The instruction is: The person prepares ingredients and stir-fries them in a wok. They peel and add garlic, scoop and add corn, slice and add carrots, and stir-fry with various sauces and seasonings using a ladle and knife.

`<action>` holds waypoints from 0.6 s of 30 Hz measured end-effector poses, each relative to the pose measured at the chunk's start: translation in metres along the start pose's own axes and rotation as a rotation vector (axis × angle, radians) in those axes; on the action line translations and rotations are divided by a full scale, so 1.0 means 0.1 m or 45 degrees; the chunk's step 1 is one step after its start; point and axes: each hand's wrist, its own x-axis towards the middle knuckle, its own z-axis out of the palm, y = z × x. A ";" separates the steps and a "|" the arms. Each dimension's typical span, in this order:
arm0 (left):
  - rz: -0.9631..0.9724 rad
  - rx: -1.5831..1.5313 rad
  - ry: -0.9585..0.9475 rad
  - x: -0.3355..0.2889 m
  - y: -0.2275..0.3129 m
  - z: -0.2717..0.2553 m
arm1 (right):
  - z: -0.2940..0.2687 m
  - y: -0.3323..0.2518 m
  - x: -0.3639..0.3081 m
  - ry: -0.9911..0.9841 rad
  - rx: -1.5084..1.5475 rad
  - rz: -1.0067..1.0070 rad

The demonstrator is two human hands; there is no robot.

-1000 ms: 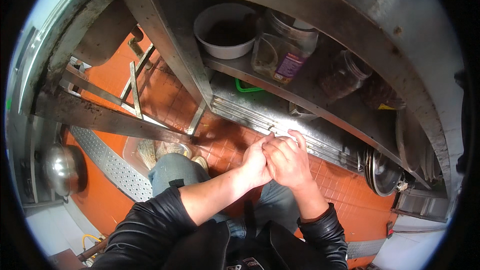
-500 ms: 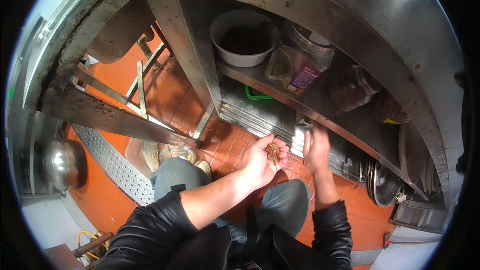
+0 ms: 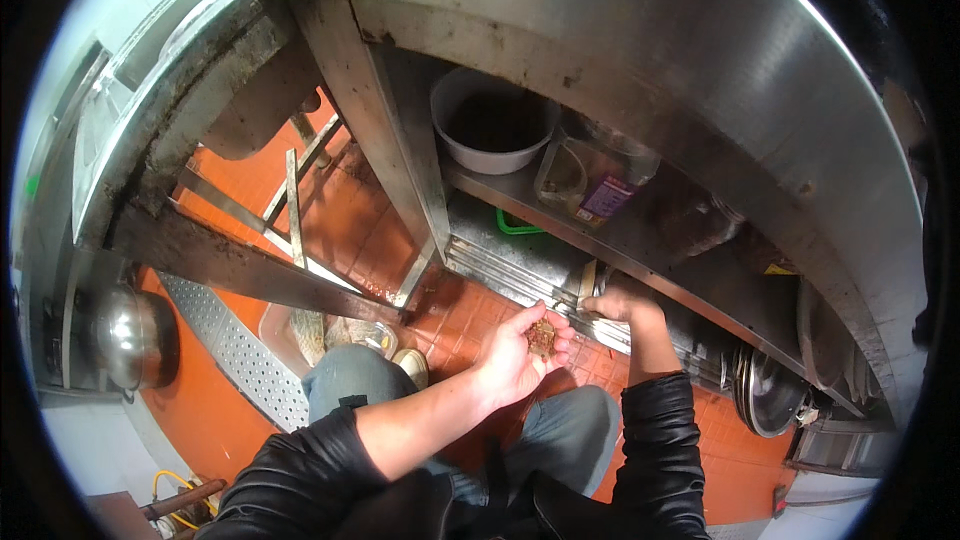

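My left hand (image 3: 508, 365) is cupped palm up in front of my knees. In its palm lies a small heap of reddish-brown dried bits (image 3: 541, 338), too small to name exactly. My right hand (image 3: 625, 308) reaches to the front of the ridged metal lower shelf (image 3: 500, 265). Its fingers are curled, their tips partly hidden, beside a narrow light-brown piece (image 3: 588, 280) standing at the shelf's edge. I cannot make out what they hold, if anything.
Above, a metal shelf bears a white bowl (image 3: 495, 159) and a clear container with a purple label (image 3: 605, 198). Round dark pans (image 3: 770, 390) stand at the right. A plastic tub (image 3: 275, 330) is by my left knee. A steel bowl (image 3: 135, 340) stands far left.
My right hand has moved left and lower, its fingers now curling at the lower shelf. My left hand keeps its cupped hold on the bits. The view has tilted slightly.
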 end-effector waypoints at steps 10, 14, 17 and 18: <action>-0.046 0.003 -0.122 0.07 -0.06 -0.06 | 0.17 0.20 0.12 0.313 0.318 -0.190; -0.054 0.000 -0.126 0.09 -0.09 -0.08 | 0.12 0.22 0.06 0.533 0.219 -0.294; -0.080 -0.001 -0.122 0.10 -0.11 -0.08 | 0.15 0.27 0.08 0.657 0.152 -0.334; -0.083 0.000 -0.128 0.10 -0.11 -0.08 | 0.18 0.29 0.11 0.702 0.140 -0.256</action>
